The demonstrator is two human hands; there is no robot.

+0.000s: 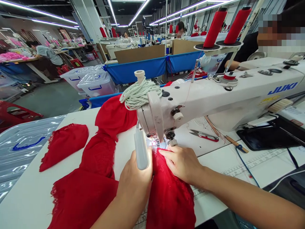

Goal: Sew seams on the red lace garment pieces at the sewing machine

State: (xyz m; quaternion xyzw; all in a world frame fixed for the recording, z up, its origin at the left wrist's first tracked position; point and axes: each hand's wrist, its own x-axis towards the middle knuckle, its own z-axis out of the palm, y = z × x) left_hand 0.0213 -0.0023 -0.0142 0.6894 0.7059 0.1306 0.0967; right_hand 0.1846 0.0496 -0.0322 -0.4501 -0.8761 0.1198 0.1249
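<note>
A strip of red lace fabric (171, 197) runs up to the needle area of a white sewing machine (214, 92). My right hand (183, 163) presses on its right edge, thumb and fingers close together just before the presser foot. On the left edge lies my left hand (137, 178), partly behind a grey lever (141, 149) that hangs from the machine head; its fingertips are mostly hidden. Left of the machine, more joined red fabric pieces (97, 156) spread over the white table (26, 197). One separate red piece (66, 143) lies farther left.
Thread snips (205, 135), a wooden-handled tool (235, 144) and a black tablet (269, 135) lie right of the needle. Two red thread cones (214, 28) stand above the machine. Clear plastic boxes (94, 81) sit beyond the table. A person (243, 47) is at the right back.
</note>
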